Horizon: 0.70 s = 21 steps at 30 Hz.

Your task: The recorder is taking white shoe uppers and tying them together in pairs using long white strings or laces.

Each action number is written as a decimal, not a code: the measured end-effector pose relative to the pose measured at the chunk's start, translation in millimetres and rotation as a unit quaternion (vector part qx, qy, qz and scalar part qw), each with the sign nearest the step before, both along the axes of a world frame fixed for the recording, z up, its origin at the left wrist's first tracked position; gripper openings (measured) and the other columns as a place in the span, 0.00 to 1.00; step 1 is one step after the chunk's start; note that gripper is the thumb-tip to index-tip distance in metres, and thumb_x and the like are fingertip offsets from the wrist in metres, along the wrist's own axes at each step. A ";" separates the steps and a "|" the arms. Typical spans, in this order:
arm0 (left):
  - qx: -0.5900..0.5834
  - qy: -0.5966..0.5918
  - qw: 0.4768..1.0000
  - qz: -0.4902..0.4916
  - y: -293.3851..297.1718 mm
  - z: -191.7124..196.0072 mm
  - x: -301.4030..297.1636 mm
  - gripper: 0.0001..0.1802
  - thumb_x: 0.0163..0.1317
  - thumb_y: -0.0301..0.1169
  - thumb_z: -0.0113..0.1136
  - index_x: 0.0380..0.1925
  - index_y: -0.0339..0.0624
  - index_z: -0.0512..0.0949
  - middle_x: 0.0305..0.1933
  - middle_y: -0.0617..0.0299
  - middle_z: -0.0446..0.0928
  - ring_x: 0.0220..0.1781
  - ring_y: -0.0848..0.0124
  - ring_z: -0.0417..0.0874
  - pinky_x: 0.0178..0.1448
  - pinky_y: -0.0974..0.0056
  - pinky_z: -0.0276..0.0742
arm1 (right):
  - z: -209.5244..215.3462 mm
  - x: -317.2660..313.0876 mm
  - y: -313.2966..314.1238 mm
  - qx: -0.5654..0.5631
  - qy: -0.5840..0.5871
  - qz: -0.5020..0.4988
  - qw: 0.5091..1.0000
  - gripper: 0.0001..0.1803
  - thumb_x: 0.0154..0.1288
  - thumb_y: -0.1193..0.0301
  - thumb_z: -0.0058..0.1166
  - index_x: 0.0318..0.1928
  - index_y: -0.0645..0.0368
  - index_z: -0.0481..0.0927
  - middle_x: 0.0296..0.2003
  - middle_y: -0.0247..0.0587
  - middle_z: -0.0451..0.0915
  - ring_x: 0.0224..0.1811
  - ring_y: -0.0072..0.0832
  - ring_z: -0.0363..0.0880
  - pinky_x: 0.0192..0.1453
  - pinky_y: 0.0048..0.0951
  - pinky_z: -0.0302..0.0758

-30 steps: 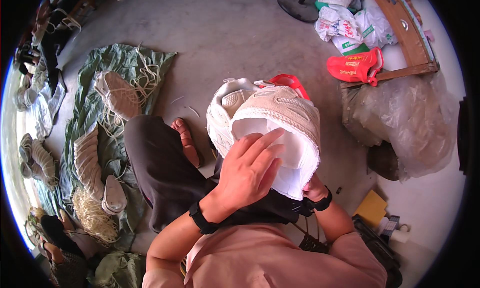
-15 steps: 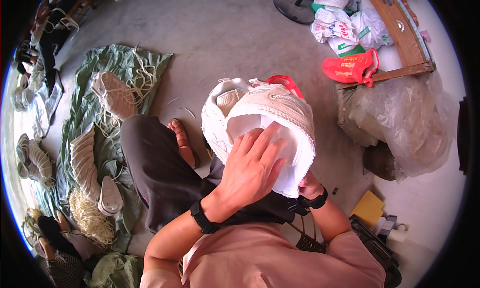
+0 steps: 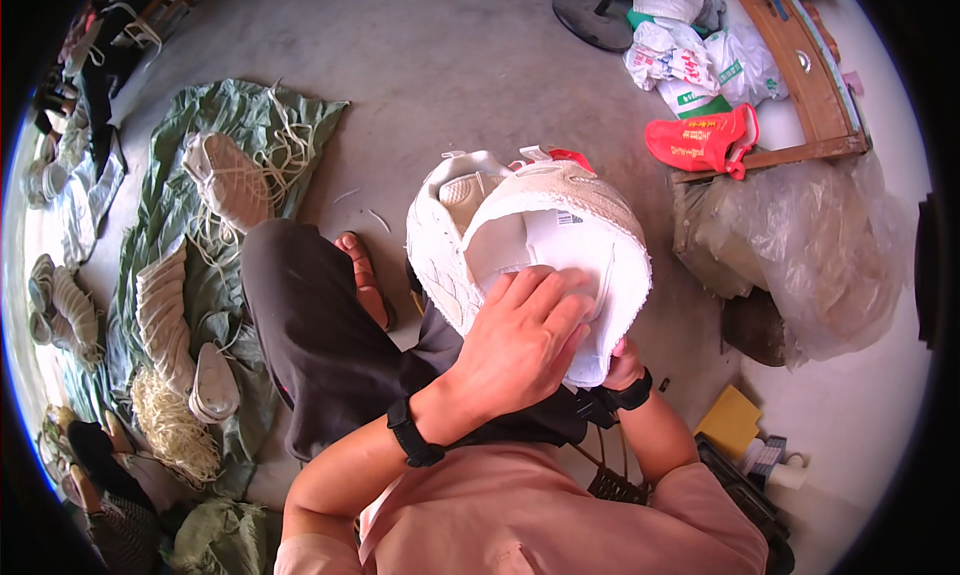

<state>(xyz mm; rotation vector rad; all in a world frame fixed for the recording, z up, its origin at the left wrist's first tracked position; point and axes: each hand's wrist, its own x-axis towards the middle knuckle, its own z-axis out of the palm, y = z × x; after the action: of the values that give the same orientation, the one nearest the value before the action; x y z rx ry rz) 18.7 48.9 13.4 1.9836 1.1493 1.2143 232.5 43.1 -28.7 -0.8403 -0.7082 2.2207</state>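
A white shoe upper [image 3: 625, 265] is held over my lap, its open underside and smooth white lining facing me. My left hand [image 3: 525, 330] reaches into that opening, open, with bent fingers against the lining; the fingertips are slightly blurred. Low on the opposite side, my right hand [image 3: 626, 365] is closed on the edge of the upper, partly hidden behind it. Another white upper [image 3: 436, 237] sits just to the left, touching the first one. A bit of red [image 3: 572, 159] shows behind them.
On the left, a green sheet [image 3: 165, 190] bears a pale shoe upper [image 3: 228, 183], stacked uppers [image 3: 163, 320], a white sole-shaped piece [image 3: 213, 383] and a bundle of laces [image 3: 172, 425]. To the right lie a red bag [image 3: 700, 140], plastic bags [image 3: 740, 65] and a plastic-covered box [image 3: 800, 240].
My left hand has drawn its fingers in, bending them more against the lining. The held upper has tipped and shifted slightly right, showing more of its inside. My right hand keeps its grip.
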 end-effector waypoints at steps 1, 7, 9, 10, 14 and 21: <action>0.000 0.000 1.000 0.001 0.3 0.3 1.0 0.16 0.50 0.24 0.64 0.40 0.44 0.75 0.54 0.59 0.75 0.49 0.57 0.74 0.53 0.56 0.67 | -1.1 0.1 -0.5 -0.004 0.003 0.007 1.000 0.55 0.51 0.51 0.71 0.72 0.58 0.53 0.63 0.39 0.67 0.64 0.29 0.69 0.64 0.32 0.71; -0.006 0.024 1.000 0.007 4.5 2.2 1.6 0.15 0.50 0.22 0.62 0.39 0.43 0.75 0.54 0.58 0.75 0.49 0.57 0.74 0.51 0.56 0.67 | -3.6 0.5 -1.4 -0.012 0.007 0.003 1.000 0.54 0.51 0.52 0.71 0.71 0.58 0.54 0.63 0.38 0.67 0.64 0.28 0.69 0.64 0.32 0.71; -0.016 -0.003 1.000 -0.027 1.4 1.2 1.4 0.13 0.50 0.22 0.62 0.38 0.42 0.75 0.52 0.59 0.75 0.48 0.57 0.75 0.50 0.57 0.67 | -3.5 -1.6 -0.6 -0.011 0.009 -0.004 1.000 0.54 0.51 0.53 0.71 0.71 0.59 0.54 0.63 0.38 0.67 0.64 0.28 0.69 0.64 0.31 0.71; -0.016 -0.004 0.999 -0.027 -0.5 0.7 0.6 0.13 0.50 0.22 0.62 0.38 0.42 0.75 0.52 0.59 0.75 0.48 0.57 0.75 0.50 0.57 0.67 | -3.1 -2.4 0.2 -0.007 0.009 -0.002 1.000 0.55 0.50 0.52 0.72 0.71 0.59 0.53 0.64 0.38 0.66 0.65 0.28 0.68 0.64 0.31 0.70; -0.048 -0.014 0.997 -0.057 -7.7 -3.6 -0.6 0.13 0.50 0.21 0.62 0.37 0.42 0.75 0.52 0.58 0.75 0.46 0.56 0.75 0.49 0.57 0.68 | -2.2 -0.2 3.2 -0.004 -0.005 0.014 1.000 0.57 0.49 0.53 0.72 0.72 0.60 0.51 0.64 0.39 0.66 0.66 0.29 0.67 0.67 0.31 0.67; -0.022 -0.026 0.999 0.014 8.5 -1.3 7.9 0.14 0.47 0.18 0.61 0.36 0.40 0.74 0.58 0.49 0.72 0.51 0.50 0.73 0.54 0.51 0.69 | 0.3 -7.5 3.6 -0.009 0.005 0.022 1.000 0.56 0.50 0.54 0.71 0.72 0.59 0.51 0.65 0.39 0.64 0.67 0.30 0.65 0.69 0.32 0.65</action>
<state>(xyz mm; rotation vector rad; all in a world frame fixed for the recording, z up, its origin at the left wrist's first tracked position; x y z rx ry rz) 26.6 57.5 12.1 1.8983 1.1722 1.2384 225.1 46.6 -28.4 -0.8287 -0.7088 2.2719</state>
